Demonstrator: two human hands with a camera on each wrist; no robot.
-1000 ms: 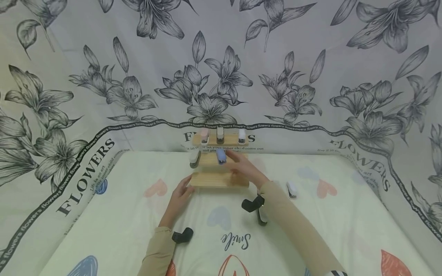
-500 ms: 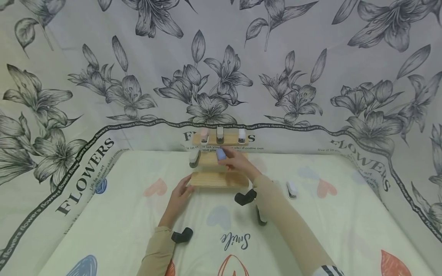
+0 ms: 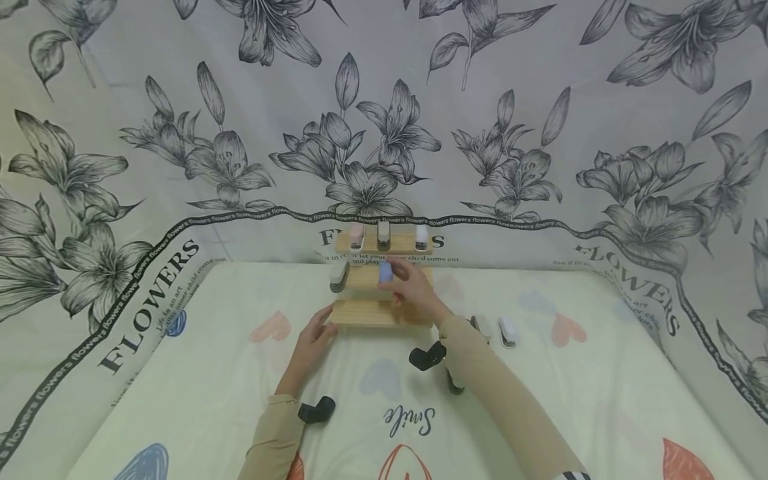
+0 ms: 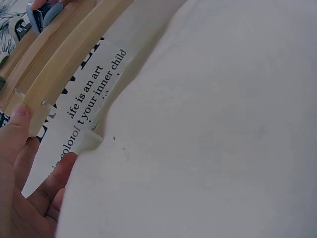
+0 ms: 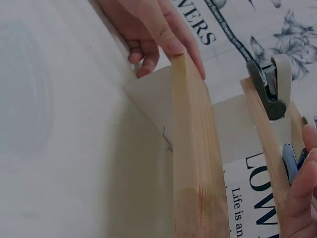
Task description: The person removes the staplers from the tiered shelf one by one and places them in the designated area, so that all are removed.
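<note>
A three-tier wooden rack (image 3: 381,313) stands at the back of the cloth. My left hand (image 3: 315,335) pinches the left end of its lowest shelf, thumb on the wood (image 4: 74,54) and fingers underneath. On the middle shelf is a small blue stapler (image 3: 385,271), held between the thumb and fingers of my right hand (image 3: 414,287). Part of the blue stapler (image 4: 38,17) also shows in the left wrist view. To its left, a grey-white stapler (image 3: 339,275) sits at the shelf's end. The top tier carries a pink stapler (image 3: 357,235), a beige stapler (image 3: 384,235) and a white stapler (image 3: 422,236).
Right of the rack, a white stapler (image 3: 507,331) and a beige stapler (image 3: 482,326) lie on the patterned cloth (image 3: 228,373). Another dark-based stapler (image 3: 456,385) is mostly hidden by my right forearm. A flower-printed curtain (image 3: 510,167) hangs close behind the rack.
My right hand has shifted from the blue stapler's right side to around its front, and the wrist has moved slightly left. The blue stapler looks a little straighter. My left hand stays put.
</note>
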